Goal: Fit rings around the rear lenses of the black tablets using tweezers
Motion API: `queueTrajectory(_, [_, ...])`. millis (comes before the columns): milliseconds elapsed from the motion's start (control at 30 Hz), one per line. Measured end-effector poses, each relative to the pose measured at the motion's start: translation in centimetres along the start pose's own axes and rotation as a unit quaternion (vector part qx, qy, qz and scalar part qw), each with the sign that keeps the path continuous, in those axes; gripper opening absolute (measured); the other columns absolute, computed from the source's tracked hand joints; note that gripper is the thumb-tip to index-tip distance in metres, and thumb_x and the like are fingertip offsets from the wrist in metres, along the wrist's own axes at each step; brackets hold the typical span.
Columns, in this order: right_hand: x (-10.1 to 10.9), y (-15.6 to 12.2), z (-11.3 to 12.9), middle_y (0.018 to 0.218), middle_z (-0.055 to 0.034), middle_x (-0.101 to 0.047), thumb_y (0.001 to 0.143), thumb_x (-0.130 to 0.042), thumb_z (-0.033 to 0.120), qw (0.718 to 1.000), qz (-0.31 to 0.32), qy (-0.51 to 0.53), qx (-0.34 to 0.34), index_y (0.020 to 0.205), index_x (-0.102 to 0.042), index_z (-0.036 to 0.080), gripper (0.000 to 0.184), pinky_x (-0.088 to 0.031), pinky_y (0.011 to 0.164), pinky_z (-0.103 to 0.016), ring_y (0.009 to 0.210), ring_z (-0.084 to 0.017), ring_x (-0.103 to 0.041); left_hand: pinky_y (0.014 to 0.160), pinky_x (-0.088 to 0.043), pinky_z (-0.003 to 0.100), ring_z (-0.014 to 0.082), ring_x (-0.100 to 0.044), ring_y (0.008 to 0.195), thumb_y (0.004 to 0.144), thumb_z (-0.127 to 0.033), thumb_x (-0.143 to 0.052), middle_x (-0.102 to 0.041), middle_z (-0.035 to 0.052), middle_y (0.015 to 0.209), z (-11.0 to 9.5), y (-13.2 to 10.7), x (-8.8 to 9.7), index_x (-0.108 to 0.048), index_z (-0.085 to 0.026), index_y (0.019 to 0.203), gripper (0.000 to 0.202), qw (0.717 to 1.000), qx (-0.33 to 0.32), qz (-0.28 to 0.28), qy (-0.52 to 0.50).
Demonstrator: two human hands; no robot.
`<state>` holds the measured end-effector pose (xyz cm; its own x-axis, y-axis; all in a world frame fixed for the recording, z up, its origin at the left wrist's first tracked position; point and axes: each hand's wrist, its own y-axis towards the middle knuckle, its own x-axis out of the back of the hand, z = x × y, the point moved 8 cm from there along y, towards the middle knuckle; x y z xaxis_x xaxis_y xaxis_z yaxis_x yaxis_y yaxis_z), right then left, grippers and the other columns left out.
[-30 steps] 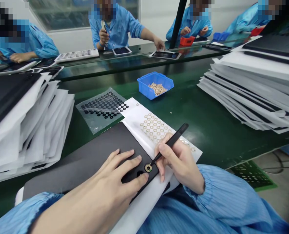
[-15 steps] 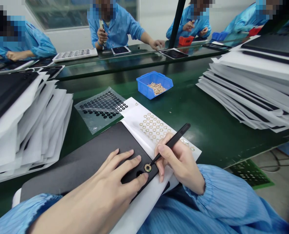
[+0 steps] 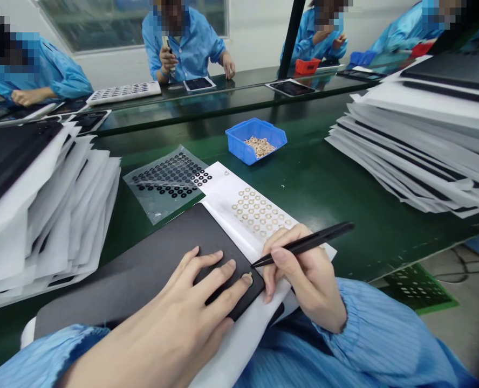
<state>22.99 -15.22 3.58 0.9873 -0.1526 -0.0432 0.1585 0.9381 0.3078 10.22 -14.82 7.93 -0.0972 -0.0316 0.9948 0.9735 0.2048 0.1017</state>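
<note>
My left hand [image 3: 191, 296] lies spread over a flat black panel [image 3: 154, 253], one fingertip pressing on a small gold-coloured ring [image 3: 248, 278] near the panel's corner. That finger covers most of the ring. Black tweezers [image 3: 304, 244] are pinched in my right hand [image 3: 300, 269], their tip close to the panel's edge just beyond the ring. Under and beside the panel is a white sheet [image 3: 219, 180] bearing rows of similar gold rings [image 3: 255, 207]. A clear plastic sheet with black rings [image 3: 166, 175] overlaps the white sheet's far left corner.
A blue bin [image 3: 239, 143] of small rings stands beyond the sheet. Stacks of panels with white paper between them rise at left [image 3: 61, 205] and right [image 3: 417, 145]. Several co-workers in blue sit across the green table [image 3: 304, 178]; a green crate [image 3: 421, 285] is at lower right.
My left fingertip has moved onto the ring. My right hand has drawn the tweezers' tip off the ring and tilted them lower to the right. A co-worker opposite has pulled an arm back.
</note>
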Motion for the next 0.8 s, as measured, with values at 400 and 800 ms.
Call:
queueTrajectory(400, [-0.1, -0.6, 0.0, 0.063, 0.0015, -0.057, 0.095, -0.044, 0.025, 1.000, 0.012, 0.009, 0.009, 0.088, -0.048, 0.020, 0.009, -0.047, 0.046, -0.027, 0.047, -0.012, -0.058, 0.085, -0.050, 0.058, 0.0355, -0.059, 0.106, 0.084, -0.020, -0.041, -0.065, 0.0076, 0.117, -0.1, -0.1, -1.2, -0.058, -0.022, 0.124, 0.044, 0.999, -0.005, 0.014, 0.037])
queueTrajectory(800, [-0.6, -1.1, 1.1, 0.071, -0.0015, -0.058, 0.089, -0.051, 0.017, 0.996, 0.007, -0.027, 0.082, 0.090, -0.052, 0.023, 0.006, -0.048, 0.049, -0.029, 0.054, -0.014, -0.059, 0.093, -0.052, 0.046, 0.0279, -0.056, 0.115, 0.094, -0.034, -0.039, -0.062, 0.0059, 0.124, 0.7, -0.7, -0.7, -0.059, -0.018, 0.122, 0.038, 0.999, 0.034, -0.006, 0.002])
